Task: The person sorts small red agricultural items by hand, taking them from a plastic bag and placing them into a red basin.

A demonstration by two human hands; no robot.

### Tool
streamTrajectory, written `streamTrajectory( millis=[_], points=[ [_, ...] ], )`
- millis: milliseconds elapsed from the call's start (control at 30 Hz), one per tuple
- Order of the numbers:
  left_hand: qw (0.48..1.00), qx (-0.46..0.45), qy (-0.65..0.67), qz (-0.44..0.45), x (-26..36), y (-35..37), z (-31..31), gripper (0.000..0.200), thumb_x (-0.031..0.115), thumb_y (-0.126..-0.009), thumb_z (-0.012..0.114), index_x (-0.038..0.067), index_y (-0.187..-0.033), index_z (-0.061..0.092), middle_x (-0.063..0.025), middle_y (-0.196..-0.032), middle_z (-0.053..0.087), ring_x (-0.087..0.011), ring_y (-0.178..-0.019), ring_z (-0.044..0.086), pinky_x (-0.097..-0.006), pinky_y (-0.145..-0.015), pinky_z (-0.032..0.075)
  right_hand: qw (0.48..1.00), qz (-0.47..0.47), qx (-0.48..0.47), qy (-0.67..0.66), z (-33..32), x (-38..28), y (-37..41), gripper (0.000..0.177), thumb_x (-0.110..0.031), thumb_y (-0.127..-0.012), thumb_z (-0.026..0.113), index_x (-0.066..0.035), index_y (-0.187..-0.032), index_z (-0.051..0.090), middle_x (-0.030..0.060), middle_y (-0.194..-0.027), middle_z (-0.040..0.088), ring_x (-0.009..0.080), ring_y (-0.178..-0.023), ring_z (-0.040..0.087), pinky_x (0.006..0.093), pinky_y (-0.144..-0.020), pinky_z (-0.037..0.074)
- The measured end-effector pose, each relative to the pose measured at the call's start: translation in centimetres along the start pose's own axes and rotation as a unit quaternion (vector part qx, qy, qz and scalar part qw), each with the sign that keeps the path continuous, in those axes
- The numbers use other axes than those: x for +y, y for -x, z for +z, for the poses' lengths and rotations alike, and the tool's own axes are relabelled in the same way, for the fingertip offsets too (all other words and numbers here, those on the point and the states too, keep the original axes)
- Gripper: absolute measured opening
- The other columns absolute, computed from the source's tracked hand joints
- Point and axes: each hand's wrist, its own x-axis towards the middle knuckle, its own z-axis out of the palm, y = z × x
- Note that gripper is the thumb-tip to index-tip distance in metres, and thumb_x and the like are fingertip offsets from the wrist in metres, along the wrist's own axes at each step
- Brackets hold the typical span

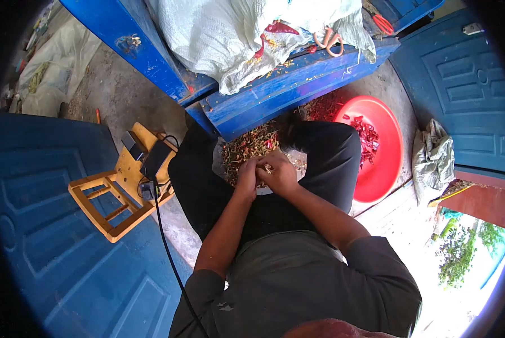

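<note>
My left hand [247,176] and my right hand [280,173] meet between my knees, with their fingers curled together. Whatever they hold, if anything, is too small or too hidden to make out. Just beyond and below them lies a heap of dry stems and scraps [247,145] with bits of red in it. To the right of my right knee stands a red plastic basin [395,146], partly filled with shiny red dried chili pieces [367,138].
A blue wooden bench [297,79] in front bears a white woven sack [207,39], dried chilies [281,27] and scissors with pinkish handles [329,43]. On the left is a wooden chair [117,211] with black devices and a cable. Blue doors [461,79] flank both sides.
</note>
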Motion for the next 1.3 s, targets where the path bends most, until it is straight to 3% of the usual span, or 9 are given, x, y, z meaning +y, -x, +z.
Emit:
streamTrajectory(
  millis=[267, 367, 433, 533, 733, 867, 1000, 1067, 1300],
  points=[
    [0.997, 0.003, -0.075, 0.000, -0.8, -0.6, 0.0, 0.030, 0.025, -0.099, 0.047, 0.008, -0.113, 0.067, 0.0021, -0.076, 0.058, -0.0062, -0.060, 0.050, -0.0242, -0.048, 0.038, 0.991, 0.110, 0.079, -0.018, 1.4, 2.0, -0.2, 0.019, -0.017, -0.078, 0.074, -0.006, -0.093, 0.073, 0.0130, -0.093, 0.069, 0.0273, -0.095, 0.065, 0.0384, -0.083, 0.051],
    [0.998, 0.005, -0.068, -0.004, 0.0, 0.3, 0.8, 0.029, 0.023, -0.098, 0.049, 0.009, -0.116, 0.067, 0.0024, -0.078, 0.059, -0.0068, -0.060, 0.051, -0.0232, -0.049, 0.040, 0.947, 0.248, -0.001, -0.204, 1.8, 3.3, -0.5, 0.020, -0.018, -0.082, 0.073, -0.004, -0.097, 0.072, 0.0092, -0.094, 0.070, 0.0208, -0.094, 0.065, 0.0347, -0.080, 0.051],
    [0.998, 0.019, -0.061, -0.011, 1.3, 1.3, 1.5, 0.029, 0.020, -0.094, 0.050, 0.008, -0.113, 0.067, 0.0037, -0.076, 0.057, -0.0053, -0.059, 0.049, -0.0215, -0.048, 0.038, 0.817, 0.360, -0.053, -0.448, 1.6, 3.4, -0.7, 0.024, -0.021, -0.087, 0.072, -0.004, -0.105, 0.070, 0.0058, -0.094, 0.069, 0.0175, -0.091, 0.063, 0.0331, -0.078, 0.051],
    [1.000, -0.010, -0.009, -0.026, 0.8, 0.6, 0.5, 0.027, 0.021, -0.097, 0.051, 0.009, -0.115, 0.066, 0.0019, -0.080, 0.058, -0.0076, -0.060, 0.052, -0.0233, -0.050, 0.041, 0.721, 0.404, -0.094, -0.555, -0.6, 3.0, -1.1, 0.030, -0.025, -0.091, 0.069, -0.004, -0.113, 0.067, 0.0047, -0.095, 0.068, 0.0162, -0.088, 0.062, 0.0334, -0.076, 0.050],
    [0.999, -0.023, -0.025, -0.028, 1.7, 1.3, 1.4, 0.019, 0.020, -0.096, 0.051, 0.009, -0.105, 0.064, 0.0036, -0.077, 0.056, -0.0071, -0.060, 0.051, -0.0241, -0.048, 0.038, 0.902, 0.282, -0.140, -0.296, -3.2, 2.2, -2.5, 0.032, -0.030, -0.092, 0.070, -0.003, -0.107, 0.072, 0.0045, -0.086, 0.067, 0.0105, -0.075, 0.059, 0.0288, -0.065, 0.049],
    [0.999, -0.008, 0.011, -0.032, 1.4, 1.6, 0.9, 0.016, 0.019, -0.095, 0.052, 0.010, -0.102, 0.062, 0.0033, -0.077, 0.055, -0.0068, -0.059, 0.049, -0.0243, -0.048, 0.037, 0.960, 0.164, -0.119, -0.194, -2.3, 4.3, -3.2, 0.025, -0.024, -0.088, 0.074, -0.001, -0.098, 0.074, 0.0062, -0.079, 0.068, 0.0127, -0.074, 0.063, 0.0297, -0.069, 0.051],
    [0.999, -0.034, 0.018, -0.017, 1.6, 0.9, 0.7, 0.017, 0.019, -0.094, 0.054, 0.010, -0.105, 0.062, 0.0032, -0.077, 0.056, -0.0069, -0.059, 0.048, -0.0239, -0.049, 0.036, 0.967, 0.098, -0.104, -0.210, -1.6, 4.5, -3.2, 0.022, -0.023, -0.090, 0.073, -0.003, -0.099, 0.073, 0.0017, -0.089, 0.070, 0.0059, -0.077, 0.060, 0.0220, -0.066, 0.047],
    [0.999, -0.038, 0.024, -0.024, 1.8, 1.1, 0.8, 0.018, 0.019, -0.093, 0.055, 0.010, -0.106, 0.063, 0.0033, -0.077, 0.056, -0.0069, -0.060, 0.048, -0.0236, -0.049, 0.036, 0.912, 0.254, -0.132, -0.293, -2.7, 2.7, -3.4, 0.021, -0.024, -0.090, 0.073, -0.004, -0.099, 0.072, 0.0008, -0.088, 0.069, 0.0063, -0.074, 0.059, 0.0227, -0.064, 0.046],
    [0.999, -0.045, 0.022, -0.014, 2.1, 1.4, 1.4, 0.026, 0.015, -0.092, 0.055, 0.005, -0.115, 0.063, 0.0023, -0.076, 0.060, -0.0050, -0.058, 0.049, -0.0209, -0.050, 0.035, 0.819, 0.350, -0.147, -0.429, -3.5, 3.6, -3.4, 0.026, -0.031, -0.092, 0.070, -0.006, -0.101, 0.068, 0.0002, -0.089, 0.066, 0.0097, -0.081, 0.059, 0.0247, -0.069, 0.048]
  ],
)
